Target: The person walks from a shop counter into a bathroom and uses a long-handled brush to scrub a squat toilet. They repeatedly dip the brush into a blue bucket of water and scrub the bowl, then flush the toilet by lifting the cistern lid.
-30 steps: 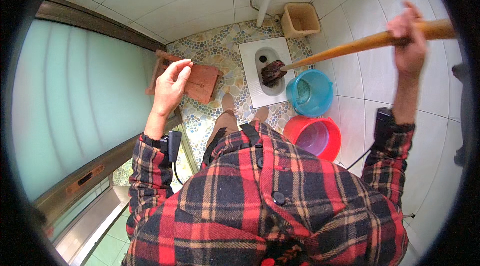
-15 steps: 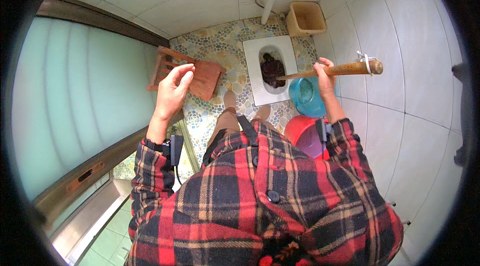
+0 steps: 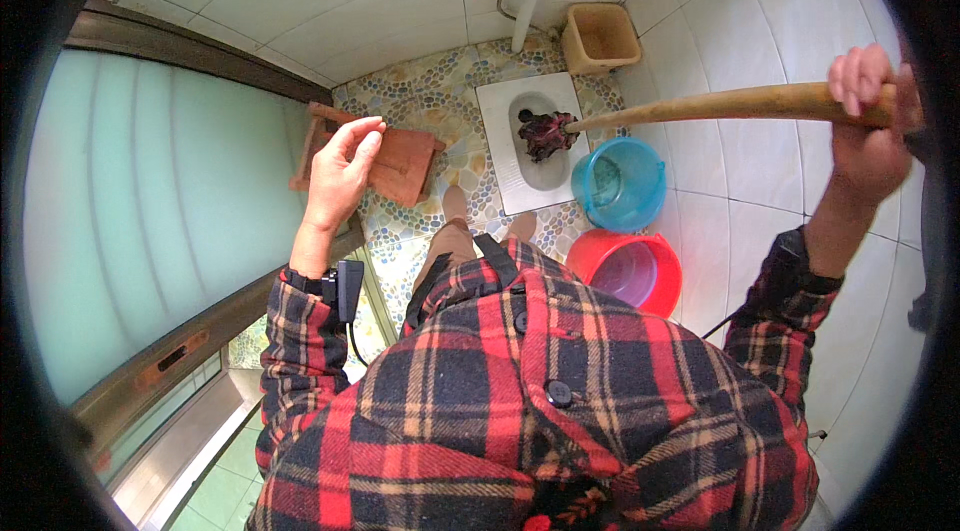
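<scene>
The mop's dark, wet-looking head (image 3: 547, 136) lies in the bowl of the white squat pan (image 3: 520, 193), set in the floor, its strands bunched below the dark drain hole. From there the wooden handle (image 3: 720, 105) runs out to the right, passing on the far side of the blue bucket.

The step in hand looks like working the mop head about inside the bowl. The next move seems to call for a firm grip and a steered handle, so that the strands stay within the rim and the shaft clears the bucket.

The right hand (image 3: 872, 116) is closed round the handle close to its upper end, fingers curled over the wood; it alone holds the mop. The left hand (image 3: 340, 171) is empty and partly open, fingers bent loosely with the thumb just beside them. It appears over the reddish wooden chair (image 3: 400, 166); whether it touches the chair I cannot tell.

Farther out, the blue bucket (image 3: 650, 176) stands just right of the pan, and the red bucket (image 3: 667, 276) stands nearer, close beside it. A beige bin (image 3: 610, 61) sits far right of the pan, by the tiled wall (image 3: 720, 151). The floor (image 3: 465, 146) is pebble-patterned, and a frosted panel (image 3: 150, 211) fills the left side.
</scene>
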`<state>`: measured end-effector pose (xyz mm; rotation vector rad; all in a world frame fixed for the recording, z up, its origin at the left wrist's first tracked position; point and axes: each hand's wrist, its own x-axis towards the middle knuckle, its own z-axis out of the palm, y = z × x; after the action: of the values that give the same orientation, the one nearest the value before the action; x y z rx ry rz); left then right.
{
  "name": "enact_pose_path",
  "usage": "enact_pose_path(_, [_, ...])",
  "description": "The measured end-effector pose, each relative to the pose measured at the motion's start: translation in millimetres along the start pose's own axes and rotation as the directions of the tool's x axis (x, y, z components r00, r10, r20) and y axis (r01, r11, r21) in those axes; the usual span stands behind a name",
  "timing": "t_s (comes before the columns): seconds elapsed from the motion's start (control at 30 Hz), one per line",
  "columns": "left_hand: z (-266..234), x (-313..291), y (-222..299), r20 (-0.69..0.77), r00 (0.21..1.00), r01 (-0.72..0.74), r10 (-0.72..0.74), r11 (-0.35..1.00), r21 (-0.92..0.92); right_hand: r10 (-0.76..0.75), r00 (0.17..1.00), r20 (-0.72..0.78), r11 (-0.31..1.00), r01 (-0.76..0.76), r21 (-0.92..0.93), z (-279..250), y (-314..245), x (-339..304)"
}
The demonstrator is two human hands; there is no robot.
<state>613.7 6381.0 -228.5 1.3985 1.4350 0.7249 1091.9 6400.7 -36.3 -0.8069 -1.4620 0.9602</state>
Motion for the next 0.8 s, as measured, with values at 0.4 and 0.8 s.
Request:
enact_pose_path(0.4, [0,3,0,0.023,0.998,0.065,-0.066,0.997,0.039,0.600,0.750,-0.278,0.756,-0.645,-0.111,71,282,-179])
enact_pose_path(0.8, [2,21,13,0.028,0.998,0.048,-0.047,0.999,-0.020,0.024,0.976,0.216,0.989,-0.055,0.139,-35,4,14])
